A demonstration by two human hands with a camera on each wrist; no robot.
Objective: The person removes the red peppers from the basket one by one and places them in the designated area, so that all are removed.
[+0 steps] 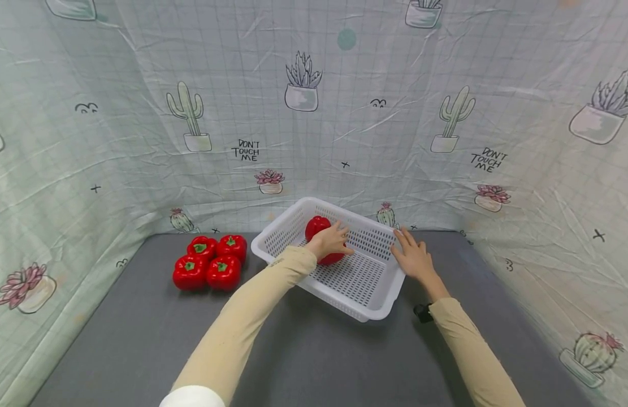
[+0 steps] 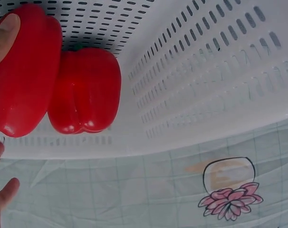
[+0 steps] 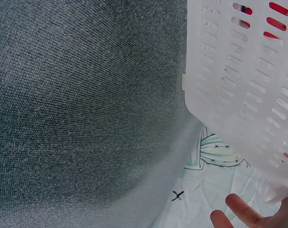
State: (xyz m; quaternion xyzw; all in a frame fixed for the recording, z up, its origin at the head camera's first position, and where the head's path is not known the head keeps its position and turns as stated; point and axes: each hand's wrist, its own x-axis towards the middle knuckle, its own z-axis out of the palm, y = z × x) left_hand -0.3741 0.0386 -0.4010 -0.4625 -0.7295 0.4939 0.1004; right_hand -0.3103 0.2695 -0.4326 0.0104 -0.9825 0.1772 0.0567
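Note:
A white perforated plastic basket (image 1: pixel 362 304) sits at an angle on the grey table. Inside it are two red bell peppers, one farther back (image 1: pixel 317 227) and one (image 1: pixel 330 259) partly hidden under my left hand (image 1: pixel 330 239). In the left wrist view, the thumb lies against the nearer pepper (image 2: pixel 25 76), while other fingers spread apart from it. The second pepper (image 2: pixel 87 90) rests beside it. My right hand (image 1: pixel 414 257) touches the basket's right rim near the back corner. Its fingers (image 3: pixel 246 210) look straight and spread in the right wrist view.
Several red bell peppers (image 1: pixel 223 272) stand grouped on the table, left of the basket. Behind and at the sides hangs a cloth (image 1: pixel 232 96) printed with cacti, reaching down to the table (image 1: pixel 141 339). A dark object (image 1: pixel 423 312) shows by the right wrist.

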